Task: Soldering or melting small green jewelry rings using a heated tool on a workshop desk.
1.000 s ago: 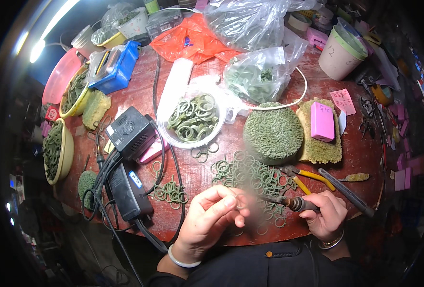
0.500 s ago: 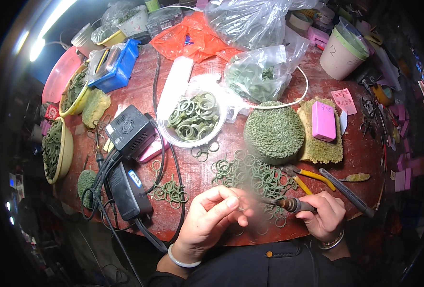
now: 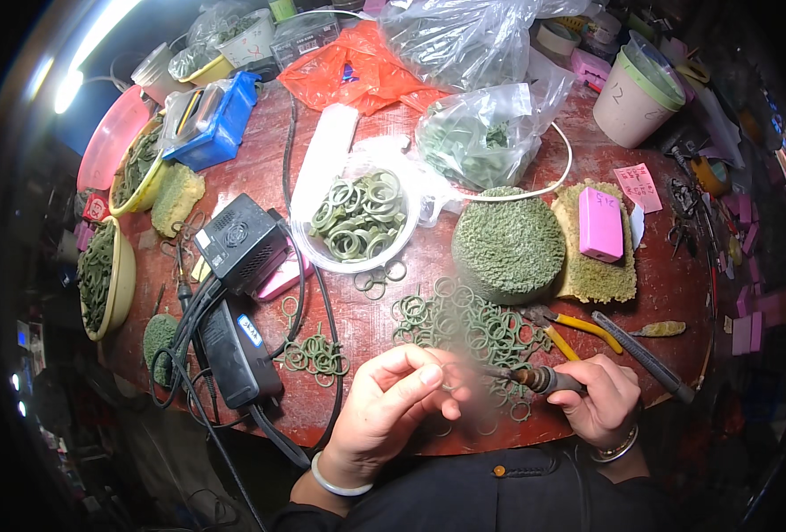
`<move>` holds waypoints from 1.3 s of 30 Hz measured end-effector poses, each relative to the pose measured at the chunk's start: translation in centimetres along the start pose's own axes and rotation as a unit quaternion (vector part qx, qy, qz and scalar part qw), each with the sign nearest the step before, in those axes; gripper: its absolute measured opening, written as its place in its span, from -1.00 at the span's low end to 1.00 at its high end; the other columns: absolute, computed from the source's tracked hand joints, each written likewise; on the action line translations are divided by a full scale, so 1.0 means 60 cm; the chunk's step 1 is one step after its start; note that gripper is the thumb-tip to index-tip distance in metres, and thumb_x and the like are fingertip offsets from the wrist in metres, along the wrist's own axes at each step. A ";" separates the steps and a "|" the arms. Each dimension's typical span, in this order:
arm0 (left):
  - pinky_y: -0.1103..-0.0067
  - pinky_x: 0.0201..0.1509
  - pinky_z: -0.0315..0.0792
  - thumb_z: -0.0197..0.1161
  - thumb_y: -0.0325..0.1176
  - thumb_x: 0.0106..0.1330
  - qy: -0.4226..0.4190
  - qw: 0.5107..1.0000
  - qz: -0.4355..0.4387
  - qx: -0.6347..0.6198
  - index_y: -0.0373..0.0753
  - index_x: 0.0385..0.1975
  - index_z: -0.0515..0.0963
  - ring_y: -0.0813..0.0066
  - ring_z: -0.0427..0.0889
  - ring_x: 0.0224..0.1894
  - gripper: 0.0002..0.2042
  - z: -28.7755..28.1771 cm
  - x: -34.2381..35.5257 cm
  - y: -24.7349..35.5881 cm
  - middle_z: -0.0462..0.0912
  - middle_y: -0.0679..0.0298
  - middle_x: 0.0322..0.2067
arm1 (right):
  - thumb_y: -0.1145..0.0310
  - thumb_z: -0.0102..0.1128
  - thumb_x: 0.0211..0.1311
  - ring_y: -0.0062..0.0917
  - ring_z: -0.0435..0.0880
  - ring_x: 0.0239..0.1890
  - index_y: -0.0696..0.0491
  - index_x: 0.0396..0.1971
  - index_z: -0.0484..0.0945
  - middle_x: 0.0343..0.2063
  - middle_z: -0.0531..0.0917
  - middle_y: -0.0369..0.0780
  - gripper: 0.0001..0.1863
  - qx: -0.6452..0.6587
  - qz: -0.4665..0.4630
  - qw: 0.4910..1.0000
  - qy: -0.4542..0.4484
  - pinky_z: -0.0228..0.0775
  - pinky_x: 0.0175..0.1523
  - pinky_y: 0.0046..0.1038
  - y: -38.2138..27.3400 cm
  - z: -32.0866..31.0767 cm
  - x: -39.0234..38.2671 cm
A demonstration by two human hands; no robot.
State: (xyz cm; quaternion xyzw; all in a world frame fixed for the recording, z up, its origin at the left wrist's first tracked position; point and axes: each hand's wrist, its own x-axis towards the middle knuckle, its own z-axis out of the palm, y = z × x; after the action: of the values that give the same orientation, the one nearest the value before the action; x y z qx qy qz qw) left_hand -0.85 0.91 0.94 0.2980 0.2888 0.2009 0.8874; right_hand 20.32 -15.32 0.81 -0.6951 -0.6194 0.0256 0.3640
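My left hand (image 3: 393,399), with a white bangle at the wrist, is closed in a pinch on a small green ring (image 3: 449,387), mostly covered by fingers and haze. From the right, my right hand (image 3: 601,401) grips the dark handle of a soldering iron (image 3: 543,380). Its tip points at the left fingertips, and a hazy smear hides whether it touches the ring. Just beyond the hands lies a spread of loose green rings (image 3: 490,330). A smaller cluster of green rings (image 3: 316,355) lies left of my left hand.
Farther off are a clear tub of rings (image 3: 403,232), a round green sponge (image 3: 508,244) and a pink block (image 3: 600,223) on a yellow sponge. Pliers (image 3: 588,331) and a file (image 3: 645,359) lie at right. Cables and a black power box (image 3: 238,355) occupy the left.
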 end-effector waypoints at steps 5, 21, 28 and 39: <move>0.53 -0.12 0.57 0.17 -0.44 0.49 -0.040 0.998 -0.005 -0.049 -0.36 -0.25 0.55 0.38 0.66 -0.19 -0.89 -0.005 0.000 0.002 0.62 0.08 -0.09 | 0.13 0.43 0.21 -0.40 0.66 -0.55 0.14 -0.31 0.63 -0.52 0.64 -0.23 -0.65 -0.002 0.003 1.000 -0.001 0.47 -0.47 -0.42 -0.002 -0.002 0.001; 0.48 -0.21 0.62 0.19 -0.40 0.43 0.000 1.000 0.002 0.007 -0.42 -0.26 0.52 0.28 0.69 -0.20 -0.84 -0.002 0.000 -0.002 0.64 -0.09 -0.12 | 0.14 0.40 0.25 -0.38 0.62 -0.58 0.17 -0.28 0.61 -0.52 0.63 -0.20 -0.64 -0.014 0.013 0.999 0.027 0.44 -0.49 -0.42 0.000 -0.004 0.005; 0.45 -0.04 0.66 0.21 -0.53 0.44 -0.048 0.998 0.026 0.020 -0.41 -0.24 0.53 0.29 0.71 -0.08 -0.93 -0.003 -0.001 -0.004 0.60 0.05 -0.05 | 0.40 0.37 0.28 -0.21 0.60 -0.48 0.19 -0.28 0.56 -0.48 0.60 -0.11 -0.80 -0.059 0.143 0.980 0.125 0.41 -0.36 -0.31 0.006 0.003 -0.001; 0.39 0.01 0.68 0.23 -0.66 0.35 -0.038 0.969 0.154 0.188 -0.44 -0.23 0.59 0.23 0.71 -0.03 -0.93 -0.001 0.000 -0.019 0.60 -0.04 -0.03 | 0.41 0.37 0.27 -0.23 0.59 -0.50 0.20 -0.28 0.57 -0.49 0.59 -0.10 -0.81 -0.058 0.157 0.977 0.130 0.40 -0.38 -0.34 0.008 0.006 0.001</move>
State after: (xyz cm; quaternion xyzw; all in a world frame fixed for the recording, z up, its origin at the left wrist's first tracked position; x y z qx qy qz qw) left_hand -0.71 0.08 0.14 0.5081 0.2380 0.2653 0.7841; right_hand 20.56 -15.08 0.34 -0.8010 -0.4501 -0.0439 0.3923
